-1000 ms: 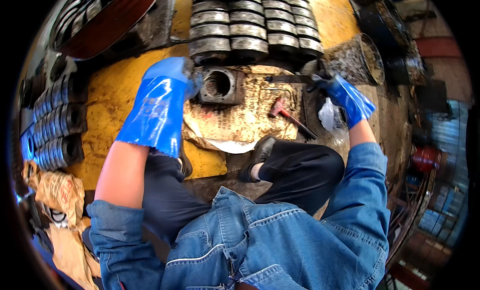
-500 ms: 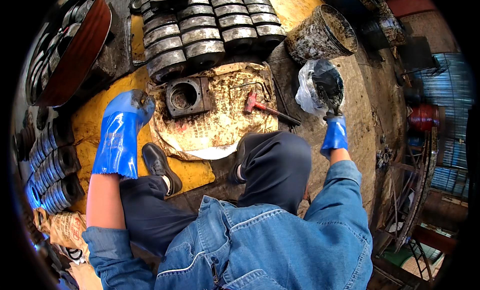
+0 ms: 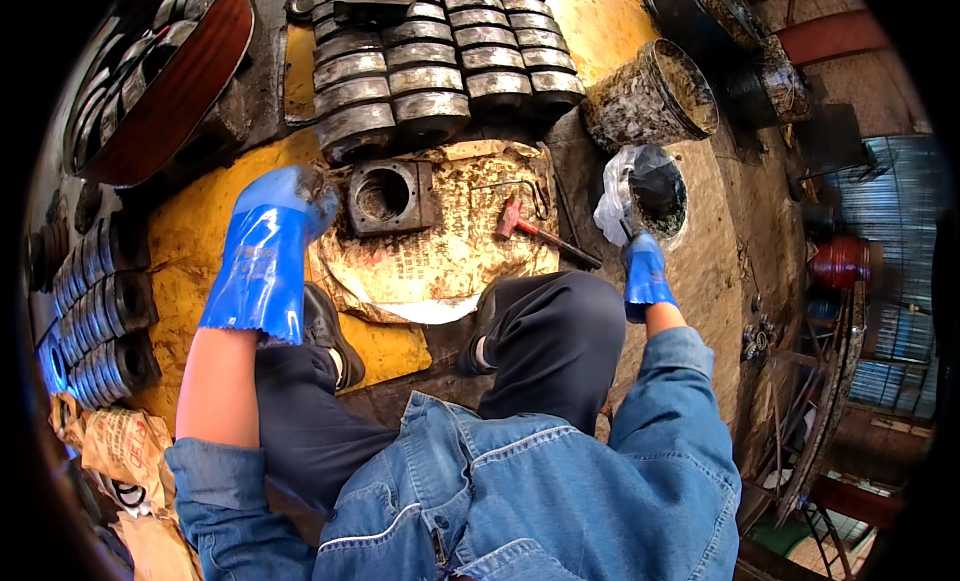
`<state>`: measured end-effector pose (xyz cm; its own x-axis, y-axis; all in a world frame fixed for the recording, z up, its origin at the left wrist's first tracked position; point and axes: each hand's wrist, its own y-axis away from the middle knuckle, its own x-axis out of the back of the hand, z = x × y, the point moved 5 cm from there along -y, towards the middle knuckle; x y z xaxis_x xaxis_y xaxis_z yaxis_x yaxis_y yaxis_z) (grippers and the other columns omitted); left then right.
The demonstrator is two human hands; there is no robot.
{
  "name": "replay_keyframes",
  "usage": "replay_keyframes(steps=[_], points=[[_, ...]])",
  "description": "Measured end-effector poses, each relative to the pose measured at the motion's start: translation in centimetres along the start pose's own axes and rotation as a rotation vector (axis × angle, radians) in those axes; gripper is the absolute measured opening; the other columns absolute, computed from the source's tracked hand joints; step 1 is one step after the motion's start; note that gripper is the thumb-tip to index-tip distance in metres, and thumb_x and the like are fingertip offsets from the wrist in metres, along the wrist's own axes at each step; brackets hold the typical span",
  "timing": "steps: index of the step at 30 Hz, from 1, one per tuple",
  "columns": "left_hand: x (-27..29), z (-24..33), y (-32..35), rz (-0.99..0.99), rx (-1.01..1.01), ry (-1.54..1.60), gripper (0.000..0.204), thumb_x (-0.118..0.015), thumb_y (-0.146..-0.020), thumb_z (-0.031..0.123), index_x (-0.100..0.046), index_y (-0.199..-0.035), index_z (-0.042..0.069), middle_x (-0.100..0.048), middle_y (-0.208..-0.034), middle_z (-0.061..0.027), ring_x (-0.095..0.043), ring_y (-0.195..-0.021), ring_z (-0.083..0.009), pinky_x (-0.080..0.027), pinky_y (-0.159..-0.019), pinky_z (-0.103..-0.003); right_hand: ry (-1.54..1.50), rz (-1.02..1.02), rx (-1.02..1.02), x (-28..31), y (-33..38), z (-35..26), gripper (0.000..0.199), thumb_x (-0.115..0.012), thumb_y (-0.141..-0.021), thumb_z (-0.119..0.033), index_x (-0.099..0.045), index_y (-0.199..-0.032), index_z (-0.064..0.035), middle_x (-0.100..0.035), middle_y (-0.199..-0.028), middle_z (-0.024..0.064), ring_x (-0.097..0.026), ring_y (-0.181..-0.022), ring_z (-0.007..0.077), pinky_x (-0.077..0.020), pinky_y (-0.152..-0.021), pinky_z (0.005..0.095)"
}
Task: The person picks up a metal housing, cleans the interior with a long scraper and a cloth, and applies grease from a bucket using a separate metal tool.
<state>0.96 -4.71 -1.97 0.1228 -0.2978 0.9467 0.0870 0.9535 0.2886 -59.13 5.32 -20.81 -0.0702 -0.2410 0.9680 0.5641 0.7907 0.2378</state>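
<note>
My left hand [image 3: 290,203], in a blue rubber glove with blackened fingertips, is curled closed just left of a square metal block [image 3: 418,217] with a round bore. Whatever its fingers may hold is hidden. The block lies on stained paper sheeting [image 3: 470,256]. Over on the right, my gloved right hand [image 3: 646,261] grips a dark-handled tool [image 3: 627,229] at the near edge of a plastic-lined bucket [image 3: 683,203] with dark contents. The tool's working end cannot be made out. A red-headed hammer [image 3: 512,219] rests on the paper between my hands.
Rows of ribbed metal parts [image 3: 425,81] stand behind the paper, with more stacked parts [image 3: 105,306] at the left. A grimy larger bucket [image 3: 630,106] leans at the back right. A rusty curved metal wall [image 3: 180,91] encloses more parts at the far left.
My right hand has drawn back slightly to the left at the bucket, and the tool shows less. My left hand has come closer to the block. The whole view has shifted a little.
</note>
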Motion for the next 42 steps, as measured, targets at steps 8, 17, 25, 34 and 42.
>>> replay_keyframes(steps=[8, 17, 25, 34, 42], points=[[-0.3, -1.4, -0.4, 0.160, -0.073, 0.064, 0.028, -0.062, -0.085, 0.036, -0.072, -0.097, 0.012, -0.069, -0.095, -0.0172, -0.066, -0.088, -0.0379, -0.055, -0.077, -0.045, -0.524, -0.214, 0.413, 8.8, -1.4, -8.4, 0.021, -0.058, -0.093, -0.019, -0.068, -0.109, -0.0073, -0.068, -0.092, 0.0143, -0.064, -0.077, 0.0287, -0.0506, -0.070, 0.0361], [1.1, -3.8, 0.2, 0.024, 0.045, 0.137, 0.038, -0.058, -0.089, 0.040, -0.070, -0.109, 0.011, -0.068, -0.111, -0.0156, -0.065, -0.100, -0.0350, -0.053, -0.086, -0.043, 0.146, -0.417, 1.202, 6.3, 10.1, -37.1, 0.050, -0.066, -0.079, -0.010, -0.059, -0.128, -0.0221, -0.067, -0.105, 0.0111, -0.067, -0.093, 0.0313, -0.0562, -0.078, 0.0406], [1.9, -4.3, 0.9, -0.093, 0.171, 0.146, 0.035, -0.058, -0.089, 0.040, -0.071, -0.107, 0.012, -0.069, -0.109, -0.0149, -0.065, -0.100, -0.0338, -0.054, -0.086, -0.043, 0.682, -0.298, 1.265, 1.5, 11.9, -45.0, 0.042, -0.062, -0.088, -0.023, -0.057, -0.130, -0.0238, -0.067, -0.118, 0.0095, -0.065, -0.108, 0.0319, -0.0548, -0.087, 0.0443], [0.0, -4.5, -0.1, 0.005, 0.106, 0.183, 0.031, -0.064, -0.085, 0.037, -0.071, -0.095, 0.009, -0.069, -0.091, -0.0171, -0.066, -0.086, -0.0361, -0.054, -0.076, -0.045, 0.697, -0.260, 1.179, 0.7, 9.8, -46.6, 0.029, -0.057, -0.090, -0.024, -0.069, -0.115, -0.0177, -0.067, -0.120, 0.0102, -0.066, -0.107, 0.0326, -0.0553, -0.084, 0.0454], [0.3, -5.9, 1.1, 0.029, 0.133, 0.129, 0.030, -0.069, -0.079, 0.036, -0.074, -0.098, 0.014, -0.072, -0.094, -0.0132, -0.070, -0.089, -0.0321, -0.057, -0.074, -0.044, -0.020, -0.529, 0.938, 0.5, 10.7, -47.0, 0.036, -0.060, -0.087, -0.033, -0.070, -0.107, -0.0049, -0.068, -0.098, 0.0254, -0.067, -0.094, 0.0385, -0.0539, -0.078, 0.0440]])
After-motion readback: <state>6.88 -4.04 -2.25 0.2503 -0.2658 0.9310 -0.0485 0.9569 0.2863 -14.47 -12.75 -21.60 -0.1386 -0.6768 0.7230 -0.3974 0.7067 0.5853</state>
